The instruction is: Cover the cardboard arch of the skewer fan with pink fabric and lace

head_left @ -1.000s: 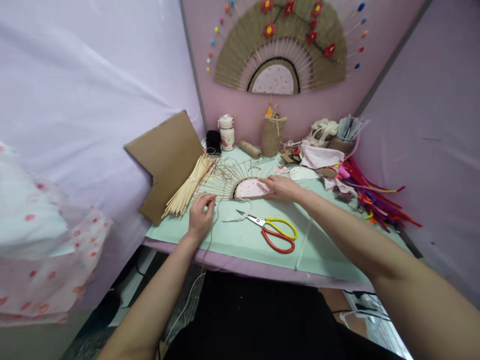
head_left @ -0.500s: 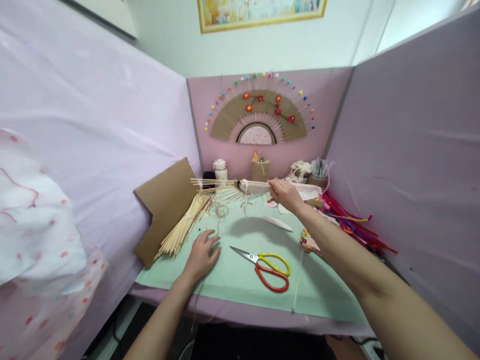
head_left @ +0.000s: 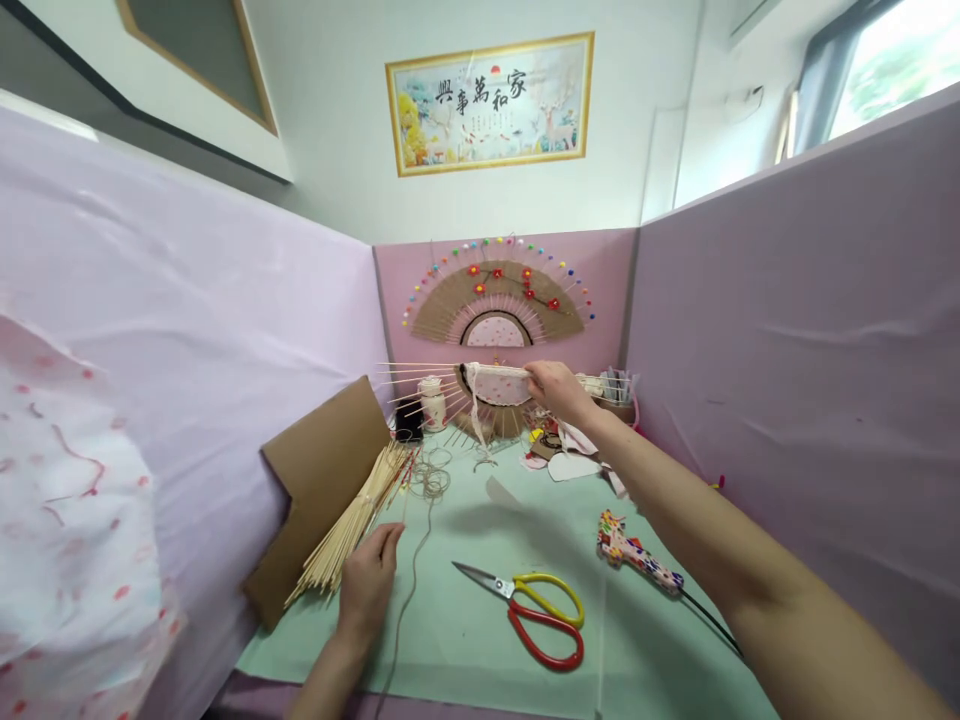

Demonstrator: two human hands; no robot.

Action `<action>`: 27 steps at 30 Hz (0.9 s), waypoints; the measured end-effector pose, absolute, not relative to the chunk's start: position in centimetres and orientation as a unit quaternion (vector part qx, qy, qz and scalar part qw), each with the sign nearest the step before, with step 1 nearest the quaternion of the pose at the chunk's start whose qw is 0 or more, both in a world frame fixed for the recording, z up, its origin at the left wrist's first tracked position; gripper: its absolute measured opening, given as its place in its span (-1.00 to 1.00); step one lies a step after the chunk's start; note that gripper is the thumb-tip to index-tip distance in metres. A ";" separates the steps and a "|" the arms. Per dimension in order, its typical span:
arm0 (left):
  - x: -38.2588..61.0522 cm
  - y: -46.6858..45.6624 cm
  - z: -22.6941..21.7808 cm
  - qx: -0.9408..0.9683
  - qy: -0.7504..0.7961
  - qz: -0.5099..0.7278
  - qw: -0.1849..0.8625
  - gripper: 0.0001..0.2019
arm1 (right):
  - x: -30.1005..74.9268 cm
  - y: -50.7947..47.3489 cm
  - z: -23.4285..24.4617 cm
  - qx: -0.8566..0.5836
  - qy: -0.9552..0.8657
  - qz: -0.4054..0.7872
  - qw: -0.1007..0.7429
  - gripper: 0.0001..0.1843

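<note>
My right hand (head_left: pixel 556 388) grips the straight upper edge of a half-round fan frame (head_left: pixel 499 385), held up over the back of the table. Pale spotted cloth covers its middle, and thin sticks fan out from its dark curved rim. A white strip (head_left: pixel 478 415) hangs from its left end. Low at the left, my left hand (head_left: pixel 369 580) has thumb and fingers pinched together; what they hold, if anything, is too thin to make out. Beside it lie a bundle of thin sticks (head_left: pixel 352 525) and brown twine (head_left: pixel 415 580). Scissors (head_left: pixel 529 605) with red and yellow handles rest between my arms.
Brown cardboard (head_left: pixel 322 480) leans at the left. A patterned glue gun (head_left: pixel 637 558) lies by my right forearm. Scraps of cloth and paper (head_left: pixel 571 467) lie at the back right, and a white bottle (head_left: pixel 432 403) stands at the back left. A finished fan (head_left: pixel 499 290) hangs behind.
My left hand has gone from spread fingers to a pinch and shifted left. The fan frame has tilted, so its cloth face shows more. The head view has tipped upward.
</note>
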State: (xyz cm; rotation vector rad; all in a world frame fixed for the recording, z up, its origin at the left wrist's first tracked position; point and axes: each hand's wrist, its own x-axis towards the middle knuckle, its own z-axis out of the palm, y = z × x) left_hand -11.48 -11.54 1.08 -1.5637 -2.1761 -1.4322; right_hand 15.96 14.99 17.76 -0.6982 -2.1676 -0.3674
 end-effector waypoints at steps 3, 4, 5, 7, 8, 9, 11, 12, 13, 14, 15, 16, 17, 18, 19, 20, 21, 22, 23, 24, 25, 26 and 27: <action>-11.1 -11.3 3.5 -0.498 -0.735 -0.451 0.091 -0.57 | 16.0 14.8 18.7 -0.282 -0.868 -0.132 0.387 -0.71; -11.0 -11.0 4.2 -0.503 -0.729 -0.453 0.102 -0.58 | 16.1 14.7 18.9 -0.284 -0.869 -0.128 0.383 -0.72; -10.7 -10.6 4.9 -0.515 -0.716 -0.460 0.107 -0.62 | 16.1 14.6 19.0 -0.288 -0.870 -0.124 0.381 -0.72; -9.9 -9.3 6.0 -0.556 -0.679 -0.471 0.089 -0.73 | 16.2 14.4 19.2 -0.295 -0.867 -0.119 0.383 -0.71; -9.3 -8.4 6.3 -0.571 -0.666 -0.475 0.072 -0.74 | 16.2 14.3 19.2 -0.298 -0.866 -0.117 0.385 -0.70; -8.5 -7.4 6.6 -0.586 -0.656 -0.473 0.050 -0.73 | 16.2 14.2 19.2 -0.300 -0.865 -0.114 0.387 -0.69; -6.5 -5.2 6.8 -0.619 -0.639 -0.457 0.016 -0.68 | 16.0 13.9 19.0 -0.300 -0.863 -0.110 0.391 -0.70; -5.4 -4.0 6.8 -0.643 -0.630 -0.435 0.001 -0.65 | 15.9 13.7 19.0 -0.299 -0.863 -0.107 0.392 -0.70; -4.3 -2.9 6.7 -0.668 -0.626 -0.402 -0.009 -0.62 | 15.7 13.5 18.9 -0.297 -0.863 -0.105 0.394 -0.70; -3.2 -1.7 6.5 -0.692 -0.626 -0.359 -0.012 -0.58 | 15.5 13.4 18.8 -0.296 -0.863 -0.103 0.396 -0.69; -2.2 -0.6 6.2 -0.712 -0.632 -0.304 -0.011 -0.53 | 15.4 13.2 18.7 -0.294 -0.863 -0.101 0.399 -0.69; -1.4 0.4 5.7 -0.728 -0.642 -0.238 -0.023 -0.49 | 15.3 13.1 18.7 -0.293 -0.862 -0.099 0.402 -0.68; -0.8 1.4 5.2 -0.733 -0.656 -0.175 -0.044 -0.46 | 15.2 13.0 18.6 -0.292 -0.861 -0.099 0.406 -0.67; -0.3 2.3 4.5 -0.732 -0.663 -0.148 -0.061 -0.44 | 15.2 12.9 18.7 -0.291 -0.859 -0.098 0.409 -0.67; 0.0 3.1 3.7 -0.730 -0.666 -0.128 -0.076 -0.44 | 15.2 12.8 18.8 -0.290 -0.858 -0.099 0.413 -0.67; 0.1 3.8 3.0 -0.727 -0.671 -0.114 -0.092 -0.43 | 15.3 12.8 19.1 -0.290 -0.855 -0.101 0.417 -0.67; 0.1 4.3 2.2 -0.724 -0.673 -0.106 -0.107 -0.43 | 15.5 12.9 19.5 -0.293 -0.851 -0.105 0.423 -0.67; 0.0 4.8 1.5 -0.722 -0.674 -0.102 -0.118 -0.44 | 15.8 13.0 20.0 -0.297 -0.845 -0.109 0.431 -0.67; -0.1 5.1 0.9 -0.721 -0.673 -0.102 -0.127 -0.45 | 16.1 13.1 20.5 -0.303 -0.838 -0.113 0.440 -0.66; -0.2 5.4 0.5 -0.721 -0.671 -0.109 -0.132 -0.45 | 16.4 13.2 21.2 -0.310 -0.830 -0.117 0.449 -0.65; -0.4 5.5 0.2 -0.721 -0.669 -0.122 -0.133 -0.47 | 16.7 13.4 21.8 -0.316 -0.822 -0.122 0.459 -0.64; -0.6 5.6 0.2 -0.721 -0.666 -0.140 -0.131 -0.49 | 17.1 13.6 22.3 -0.320 -0.814 -0.129 0.468 -0.63; -0.8 5.5 0.4 -0.718 -0.665 -0.162 -0.125 -0.52 | 17.4 13.7 22.7 -0.321 -0.808 -0.138 0.475 -0.63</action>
